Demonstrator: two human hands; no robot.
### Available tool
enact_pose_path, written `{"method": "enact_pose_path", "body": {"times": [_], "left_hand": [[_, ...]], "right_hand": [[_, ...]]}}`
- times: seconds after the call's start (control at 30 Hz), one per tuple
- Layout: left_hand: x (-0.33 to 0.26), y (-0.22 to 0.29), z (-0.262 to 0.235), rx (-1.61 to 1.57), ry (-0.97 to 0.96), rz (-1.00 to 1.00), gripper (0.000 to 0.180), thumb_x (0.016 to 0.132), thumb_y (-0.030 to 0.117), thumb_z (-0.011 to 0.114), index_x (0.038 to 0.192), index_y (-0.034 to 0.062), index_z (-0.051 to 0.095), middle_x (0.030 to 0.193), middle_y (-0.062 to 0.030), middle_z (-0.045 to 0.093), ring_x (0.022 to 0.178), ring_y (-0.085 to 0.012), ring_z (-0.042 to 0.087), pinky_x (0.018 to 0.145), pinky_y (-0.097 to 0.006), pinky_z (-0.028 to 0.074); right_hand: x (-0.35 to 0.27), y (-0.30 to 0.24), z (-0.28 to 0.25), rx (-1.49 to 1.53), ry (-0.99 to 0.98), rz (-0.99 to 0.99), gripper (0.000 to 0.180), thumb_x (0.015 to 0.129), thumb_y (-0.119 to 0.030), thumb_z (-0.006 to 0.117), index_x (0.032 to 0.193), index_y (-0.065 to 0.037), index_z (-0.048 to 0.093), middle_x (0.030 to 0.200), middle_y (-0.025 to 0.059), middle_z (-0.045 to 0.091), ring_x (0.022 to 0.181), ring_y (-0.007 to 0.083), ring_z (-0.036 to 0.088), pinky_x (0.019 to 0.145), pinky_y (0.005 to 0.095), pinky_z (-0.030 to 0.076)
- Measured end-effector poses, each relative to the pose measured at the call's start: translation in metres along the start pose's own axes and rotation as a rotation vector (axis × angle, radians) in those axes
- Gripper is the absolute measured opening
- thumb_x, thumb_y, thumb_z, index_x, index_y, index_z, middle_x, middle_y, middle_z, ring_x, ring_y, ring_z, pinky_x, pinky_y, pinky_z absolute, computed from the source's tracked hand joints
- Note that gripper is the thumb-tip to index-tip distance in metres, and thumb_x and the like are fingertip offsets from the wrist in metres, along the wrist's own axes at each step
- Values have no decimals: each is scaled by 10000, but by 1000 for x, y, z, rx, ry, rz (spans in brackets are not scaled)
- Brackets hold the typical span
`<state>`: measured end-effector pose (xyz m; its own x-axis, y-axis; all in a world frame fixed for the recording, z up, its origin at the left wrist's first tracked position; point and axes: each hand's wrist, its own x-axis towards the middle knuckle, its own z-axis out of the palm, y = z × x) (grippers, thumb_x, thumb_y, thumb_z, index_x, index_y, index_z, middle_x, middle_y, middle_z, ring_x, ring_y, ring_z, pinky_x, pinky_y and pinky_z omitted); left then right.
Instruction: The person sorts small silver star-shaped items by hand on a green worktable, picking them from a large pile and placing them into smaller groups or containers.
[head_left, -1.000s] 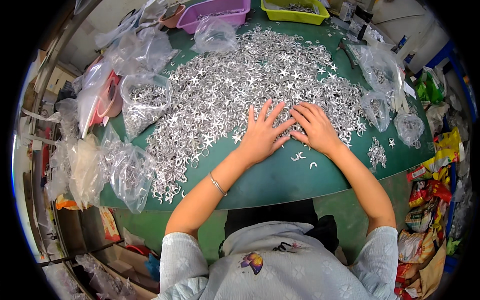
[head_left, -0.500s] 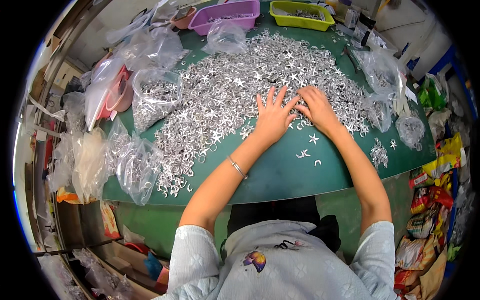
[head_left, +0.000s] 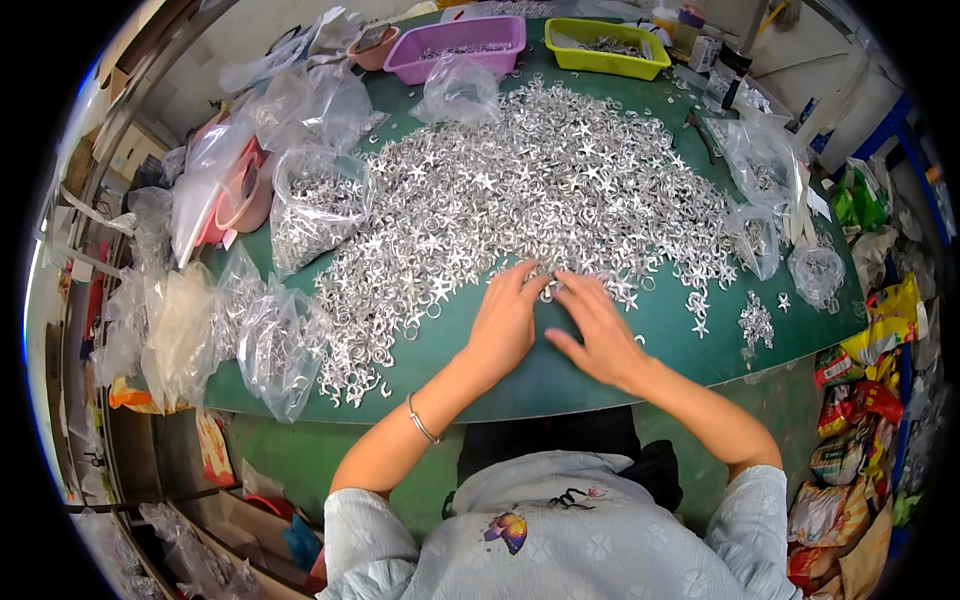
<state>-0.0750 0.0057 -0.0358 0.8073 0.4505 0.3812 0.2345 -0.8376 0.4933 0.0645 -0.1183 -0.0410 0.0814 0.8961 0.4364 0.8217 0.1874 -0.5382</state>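
While both hands, the left hand [head_left: 503, 325] and right hand [head_left: 598, 335], pinched small bits at the near edge of the shiny star pile [head_left: 520, 200], most stars lay loose on the green tabletop [head_left: 560, 375], and only some filled the clear bags [head_left: 305, 205].

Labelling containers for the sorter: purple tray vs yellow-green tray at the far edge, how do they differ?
The purple tray sits further left, behind a crumpled clear bag; the yellow-green tray sits to its right, nearer the table's far right corner. The purple tray looks larger and deeper; the yellow-green tray looks shallower. Both are rectangular plastic, hold small silver metal parts, and lie well beyond both hands.
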Motion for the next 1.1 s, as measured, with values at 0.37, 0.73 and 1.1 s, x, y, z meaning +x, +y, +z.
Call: {"method": "enact_pose_path", "body": {"times": [0.37, 0.73, 1.1], "left_hand": [[40, -4, 29, 160, -94, 135, 433, 876, 161, 608, 1288, 68, 512, 1433, -125, 412, 1347, -402, 327, 1084, -520, 304], [-23, -20, -23, 132, 27, 61, 216, 785, -27, 627, 987, 30, 579, 1143, -119, 564, 1032, -326, 545, 868, -404, 447], [-15, -5, -42, 38, 75, -77, 346, 820, 124, 696, 1143, 47, 596, 1306, -132, 510, 1222, -354, 452, 1002, -491, 364]], "right_hand": [[9, 31, -3, -354, -49, 260, 624, 845, -255, 669, 1345, 18, 414, 1393, 252, 339, 1333, 441, 291, 1071, 597, 224], [2, -15, 10, -141, -163, -122, 425, 788, -101, 679, 1190, -25, 566, 1218, 149, 504, 1220, 366, 433, 983, 459, 380], [28, 39, -34, -299, 32, 121, 258, 754, -9, 682, 1005, -22, 625, 1084, 139, 548, 1033, 333, 523, 853, 421, 439]]}}
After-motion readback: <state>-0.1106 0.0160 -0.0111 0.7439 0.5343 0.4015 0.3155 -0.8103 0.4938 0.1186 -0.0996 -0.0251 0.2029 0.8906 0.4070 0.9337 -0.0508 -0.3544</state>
